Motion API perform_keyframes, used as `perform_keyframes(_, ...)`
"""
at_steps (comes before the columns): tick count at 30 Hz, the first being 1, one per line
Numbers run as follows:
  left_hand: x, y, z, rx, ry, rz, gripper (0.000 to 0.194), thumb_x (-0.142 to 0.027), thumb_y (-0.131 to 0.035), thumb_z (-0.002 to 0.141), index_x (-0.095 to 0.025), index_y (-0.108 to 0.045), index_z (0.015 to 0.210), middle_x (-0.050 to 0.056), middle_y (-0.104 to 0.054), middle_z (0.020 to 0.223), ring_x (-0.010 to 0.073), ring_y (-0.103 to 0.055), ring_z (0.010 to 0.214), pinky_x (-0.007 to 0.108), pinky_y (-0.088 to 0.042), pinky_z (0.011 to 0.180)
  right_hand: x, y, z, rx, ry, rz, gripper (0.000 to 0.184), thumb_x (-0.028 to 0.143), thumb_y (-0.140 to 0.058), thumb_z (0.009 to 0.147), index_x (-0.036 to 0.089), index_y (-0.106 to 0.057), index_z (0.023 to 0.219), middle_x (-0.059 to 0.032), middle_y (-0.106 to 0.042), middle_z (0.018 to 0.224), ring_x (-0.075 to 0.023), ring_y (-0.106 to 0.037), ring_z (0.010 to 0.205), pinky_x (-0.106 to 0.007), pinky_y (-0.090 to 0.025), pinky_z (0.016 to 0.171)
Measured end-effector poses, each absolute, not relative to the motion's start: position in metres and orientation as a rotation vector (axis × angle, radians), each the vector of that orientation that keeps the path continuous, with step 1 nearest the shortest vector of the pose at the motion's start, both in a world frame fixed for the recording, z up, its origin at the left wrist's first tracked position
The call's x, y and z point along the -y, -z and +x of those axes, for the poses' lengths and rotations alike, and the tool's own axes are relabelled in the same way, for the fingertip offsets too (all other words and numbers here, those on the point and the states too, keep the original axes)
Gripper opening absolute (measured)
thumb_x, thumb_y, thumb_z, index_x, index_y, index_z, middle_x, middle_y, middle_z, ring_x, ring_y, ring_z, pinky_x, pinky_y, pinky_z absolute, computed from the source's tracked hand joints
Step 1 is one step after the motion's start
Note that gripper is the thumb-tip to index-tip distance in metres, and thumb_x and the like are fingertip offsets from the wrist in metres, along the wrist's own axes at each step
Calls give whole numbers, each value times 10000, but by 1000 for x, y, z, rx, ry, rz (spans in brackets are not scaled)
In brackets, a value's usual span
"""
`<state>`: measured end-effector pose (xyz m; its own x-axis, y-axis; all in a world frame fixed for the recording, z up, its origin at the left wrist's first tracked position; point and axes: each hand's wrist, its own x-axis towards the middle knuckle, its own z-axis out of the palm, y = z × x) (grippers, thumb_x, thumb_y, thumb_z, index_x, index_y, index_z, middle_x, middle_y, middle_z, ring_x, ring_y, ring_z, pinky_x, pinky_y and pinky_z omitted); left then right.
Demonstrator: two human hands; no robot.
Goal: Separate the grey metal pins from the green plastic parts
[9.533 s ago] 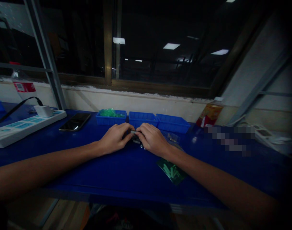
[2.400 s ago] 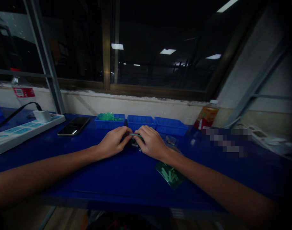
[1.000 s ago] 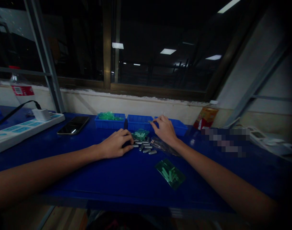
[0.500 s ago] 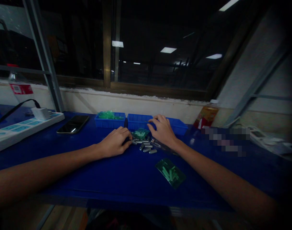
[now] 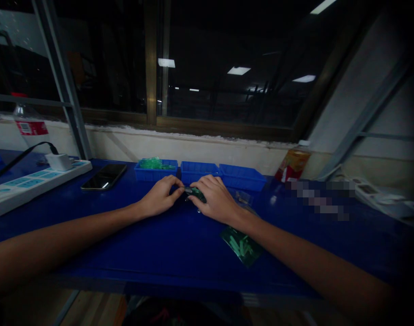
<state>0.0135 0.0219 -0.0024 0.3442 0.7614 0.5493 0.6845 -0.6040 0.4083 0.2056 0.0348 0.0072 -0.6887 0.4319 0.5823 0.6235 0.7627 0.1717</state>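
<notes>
My left hand (image 5: pixel 160 197) is closed in a pinch, thumb and index finger on one end of a small grey metal cylinder (image 5: pixel 188 191). Close by on the right, my right hand (image 5: pixel 214 198) curves over the table with thumb and fingers apart, their tips near the cylinder's other end. Between that thumb and fingers shows a green bag (image 5: pixel 199 194). Most of the loose metal cylinders on the table are hidden behind my right hand. A flat green bag with light strip-like pieces inside (image 5: pixel 240 246) lies partly under my right forearm.
Along the wall stand a blue bin with green plastic bags (image 5: pixel 155 173), a middle blue bin (image 5: pixel 199 169) and a right blue bin (image 5: pixel 242 177). A phone (image 5: pixel 104 176) and a white power strip (image 5: pixel 40 183) lie left. A drink bottle (image 5: pixel 292 164) stands back right.
My right hand has come down and left from in front of the bins, beside my left hand. My left hand has shifted slightly and now shows a metal cylinder in its pinch.
</notes>
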Motion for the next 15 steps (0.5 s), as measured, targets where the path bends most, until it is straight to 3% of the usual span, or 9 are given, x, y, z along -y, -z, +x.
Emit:
perform_keyframes(5, -23, 3, 13, -1348, -1079, 2447, 189, -268, -421, 844, -139, -552, 887, 62, -602, 870, 179, -555, 820, 318, -442, 715, -37, -6, 206, 2415, 508, -760, 145, 273, -476, 829, 174, -570, 878, -61, -578, 835, -191, -476, 848, -319, -317, 722)
perform_keyframes(15, -25, 5, 14, -1320, -1030, 2460, 179, -253, -426, 835, -137, -556, 875, 64, -609, 855, 180, -561, 813, 318, -451, 707, -37, -5, 205, 2414, 518, -762, 153, 256, -442, 838, 170, -564, 873, -57, -578, 831, -185, -482, 829, -312, -321, 709)
